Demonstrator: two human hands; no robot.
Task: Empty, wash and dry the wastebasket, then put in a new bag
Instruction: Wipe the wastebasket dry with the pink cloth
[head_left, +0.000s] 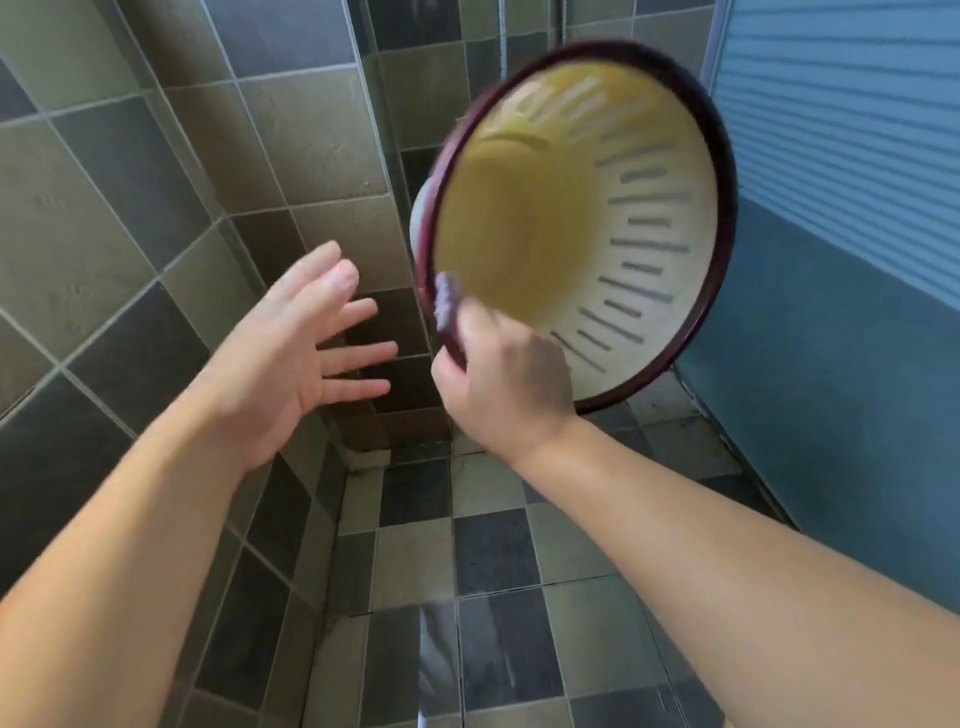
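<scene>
Your right hand (506, 387) grasps the wastebasket (576, 228) at the lower left part of its dark red rim (727, 171), with the fingers curled around the edge. You hold the basket up in the air, above the tiled floor (493, 551), and it is tipped so that its mouth faces you. Inside, the wall is cream coloured with rows of narrow slots, and the bottom looks yellowish. The basket is blurred, so fine details are hard to see. I can read no brand, label or writing on it, and none on anything else in the view.

Just above your right hand, a small pale purple thing (445, 301) sits against the rim; it is too blurred to tell what it is, or whether your fingers pinch it together with the rim.

Your left hand (306, 353) is released: the palm is turned up and the fingers are straight and spread. It holds nothing and is near the basket but apart from it, to the left of it.

The wall (156, 182) on the left carries grey and dark square tiles. On the right there is a blue panel (841, 130) with fine horizontal ribs in its upper part.
</scene>
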